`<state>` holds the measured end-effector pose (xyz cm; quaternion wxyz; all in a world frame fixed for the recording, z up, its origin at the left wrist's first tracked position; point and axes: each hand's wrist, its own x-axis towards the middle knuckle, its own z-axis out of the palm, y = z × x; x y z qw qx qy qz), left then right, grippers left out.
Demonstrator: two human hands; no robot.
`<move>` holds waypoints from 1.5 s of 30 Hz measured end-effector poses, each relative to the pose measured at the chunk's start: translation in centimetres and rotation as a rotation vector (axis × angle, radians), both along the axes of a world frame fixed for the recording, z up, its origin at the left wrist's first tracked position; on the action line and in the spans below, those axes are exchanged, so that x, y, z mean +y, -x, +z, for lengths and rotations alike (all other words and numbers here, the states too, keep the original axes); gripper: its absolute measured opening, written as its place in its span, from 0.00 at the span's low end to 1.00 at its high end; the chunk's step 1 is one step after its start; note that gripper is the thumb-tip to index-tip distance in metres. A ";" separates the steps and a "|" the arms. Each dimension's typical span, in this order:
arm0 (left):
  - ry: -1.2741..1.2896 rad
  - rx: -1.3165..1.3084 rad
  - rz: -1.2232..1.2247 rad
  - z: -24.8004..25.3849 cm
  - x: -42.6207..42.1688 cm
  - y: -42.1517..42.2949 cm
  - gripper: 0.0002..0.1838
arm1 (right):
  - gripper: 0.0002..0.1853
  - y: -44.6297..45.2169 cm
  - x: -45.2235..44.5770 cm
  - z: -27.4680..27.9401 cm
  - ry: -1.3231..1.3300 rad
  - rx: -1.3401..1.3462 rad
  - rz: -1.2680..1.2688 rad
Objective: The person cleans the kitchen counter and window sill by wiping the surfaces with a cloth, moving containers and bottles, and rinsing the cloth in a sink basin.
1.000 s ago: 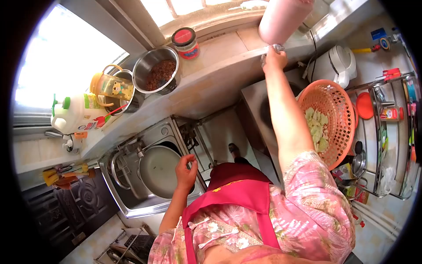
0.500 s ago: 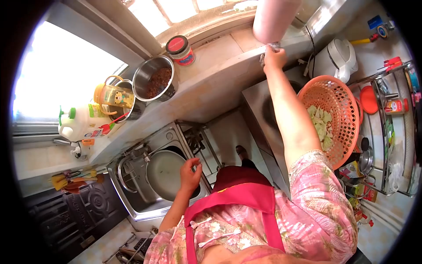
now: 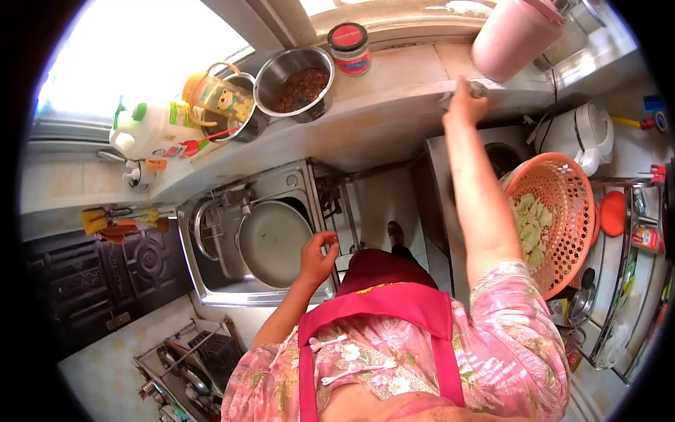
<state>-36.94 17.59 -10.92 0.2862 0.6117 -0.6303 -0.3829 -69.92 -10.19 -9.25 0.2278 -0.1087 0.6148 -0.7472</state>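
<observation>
Daylight from the windows floods a small kitchen, where a person in a magenta apron stands between a sink on the left and a steel worktop on the right. Nearest, just left of the apron, the left hand hangs by the sink's right edge, its fingers loosely bent with a gap beside the thumb — nothing can be seen in it. Next to that hand, a large round grey pan sits in the sink; whether it holds liquid I cannot tell.

Over on the right, an orange perforated basket is tilted beside the outstretched right arm, with pale green leaf pieces inside. Past the basket stands a white appliance.

Farther out, the right hand is closed on a crumpled grey cloth. That cloth is at the near edge of the ledge — just short of a pink canister. Leftward along the same ledge come a red-lidded jar, a steel pot with reddish-brown contents, a yellow-topped bottle and a white jug.
</observation>
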 end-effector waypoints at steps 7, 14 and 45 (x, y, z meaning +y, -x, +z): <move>-0.040 0.006 0.101 -0.1 2.7 0.5 0.11 | 0.16 -18.3 3.4 0.4 0.021 -0.163 0.336; -0.079 0.018 0.210 0.2 5.9 -0.3 0.11 | 0.15 -21.6 8.8 -3.8 -0.154 -0.013 0.908; -0.180 0.082 0.152 -2.3 3.9 -9.0 0.10 | 0.02 2.2 3.3 4.5 -0.065 1.406 -0.078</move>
